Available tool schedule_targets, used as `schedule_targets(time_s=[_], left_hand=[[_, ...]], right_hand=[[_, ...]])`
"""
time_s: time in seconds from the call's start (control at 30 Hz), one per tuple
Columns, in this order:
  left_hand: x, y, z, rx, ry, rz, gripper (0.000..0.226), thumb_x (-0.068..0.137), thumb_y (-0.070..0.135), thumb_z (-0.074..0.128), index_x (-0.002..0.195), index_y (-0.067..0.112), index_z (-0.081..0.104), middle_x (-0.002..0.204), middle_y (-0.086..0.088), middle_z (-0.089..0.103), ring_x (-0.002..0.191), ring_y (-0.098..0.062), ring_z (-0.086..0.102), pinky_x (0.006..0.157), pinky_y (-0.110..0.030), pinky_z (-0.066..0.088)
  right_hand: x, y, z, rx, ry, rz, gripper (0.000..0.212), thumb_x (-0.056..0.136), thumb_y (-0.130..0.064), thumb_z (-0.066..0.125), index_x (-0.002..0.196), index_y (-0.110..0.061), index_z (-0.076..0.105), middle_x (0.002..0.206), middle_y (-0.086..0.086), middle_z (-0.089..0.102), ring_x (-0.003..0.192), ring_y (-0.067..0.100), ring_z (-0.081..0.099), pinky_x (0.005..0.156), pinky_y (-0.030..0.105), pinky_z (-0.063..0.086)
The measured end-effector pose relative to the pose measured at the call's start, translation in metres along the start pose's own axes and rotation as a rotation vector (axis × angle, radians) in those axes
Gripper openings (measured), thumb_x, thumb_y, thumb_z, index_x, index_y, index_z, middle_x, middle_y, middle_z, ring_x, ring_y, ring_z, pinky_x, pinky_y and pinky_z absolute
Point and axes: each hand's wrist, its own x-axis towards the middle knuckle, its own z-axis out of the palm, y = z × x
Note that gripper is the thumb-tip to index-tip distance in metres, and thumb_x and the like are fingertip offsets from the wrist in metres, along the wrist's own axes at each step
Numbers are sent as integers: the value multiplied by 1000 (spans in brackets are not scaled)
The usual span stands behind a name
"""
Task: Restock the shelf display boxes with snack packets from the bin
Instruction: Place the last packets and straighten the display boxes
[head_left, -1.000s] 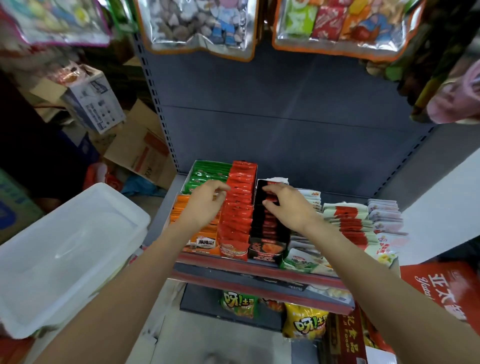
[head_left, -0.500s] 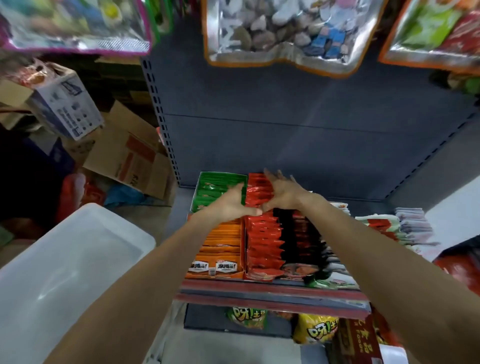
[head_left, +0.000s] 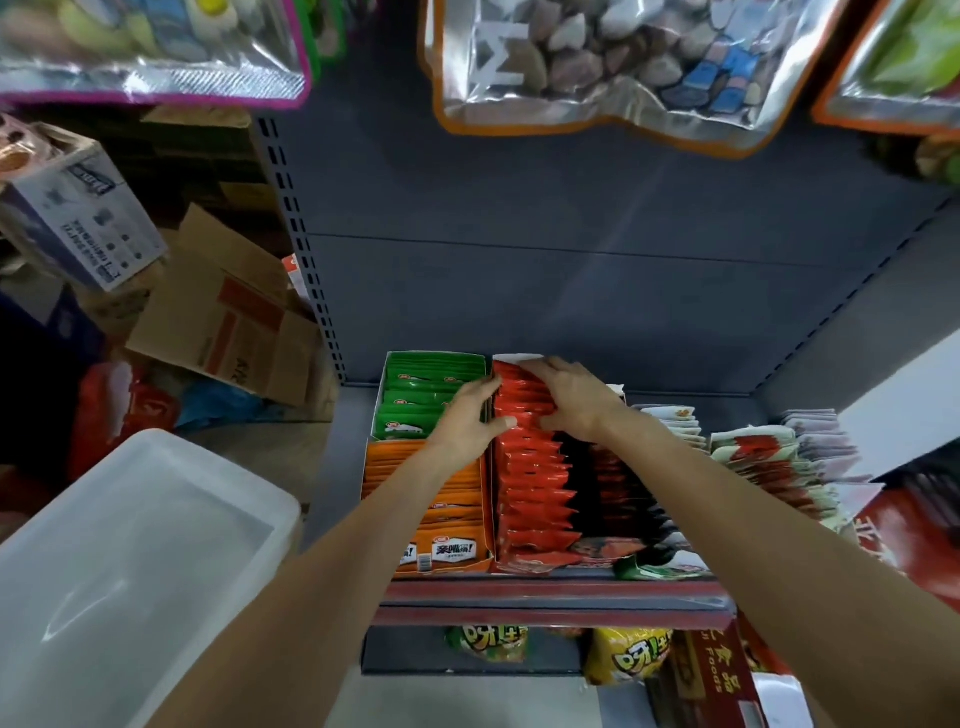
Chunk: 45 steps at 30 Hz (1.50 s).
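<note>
Both hands shifted from black row to red packets (head_left: 530, 452). Left hand (head_left: 470, 418) and right hand (head_left: 566, 397) now clasp rear of red row, squaring it; clear bin (head_left: 156, 519) well left.

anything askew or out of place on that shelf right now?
Mostly tidy: the green packets, orange packets and red packets stand in neat rows. Odd spot: a green-edged packet lies flat and skewed at the shelf's front lip, outside any row. The white packets farther right lean unevenly.
</note>
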Motion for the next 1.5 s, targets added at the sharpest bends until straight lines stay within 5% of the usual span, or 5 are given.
schedule_targets(time_s=[0.27, 0.47, 1.03, 1.2, 1.5], left_hand=[[5, 7, -7, -224, -37, -97, 73, 83, 5, 68, 143, 23, 31, 142, -11, 41, 123, -23, 50, 93, -29, 41], [-21, 7, -9, -59, 52, 60, 41, 92, 15, 58, 132, 15, 46, 135, -3, 50, 119, -15, 52, 97, -25, 42], [-57, 10, 18, -306, -115, -80, 55, 101, 18, 40, 150, 24, 16, 150, 10, 24, 131, -4, 30, 97, -15, 33], [-77, 4, 1, 6, -118, 41, 85, 73, 56, 63, 146, 29, 28, 157, 4, 15, 141, -12, 21, 115, -39, 22], [-91, -12, 51, -31, -255, -31, 136, 74, 15, 80, 135, 28, -41, 140, 11, 38, 118, -1, 45, 98, -15, 36]], right_hand=[[3, 0, -7, -141, -128, 19, 89, 88, -31, 62, 151, -27, -2, 159, 2, 11, 141, 28, 23, 115, 36, 19], [-39, 5, -3, 116, 225, -16, 60, 94, -31, 55, 146, -18, 30, 148, 5, 37, 136, 22, 31, 110, 29, 24], [-64, -3, 12, -131, -52, -83, 56, 98, -42, 40, 147, -18, 30, 156, 1, 23, 140, 23, 20, 115, 33, 19], [-78, 1, 16, 97, 21, -86, 59, 93, -42, 52, 145, -21, 35, 154, -1, 28, 142, 20, 17, 115, 31, 15], [-80, -11, 33, 68, -147, -96, 65, 98, -17, 45, 151, -12, 7, 159, 5, 2, 146, 19, 11, 119, 30, 12]])
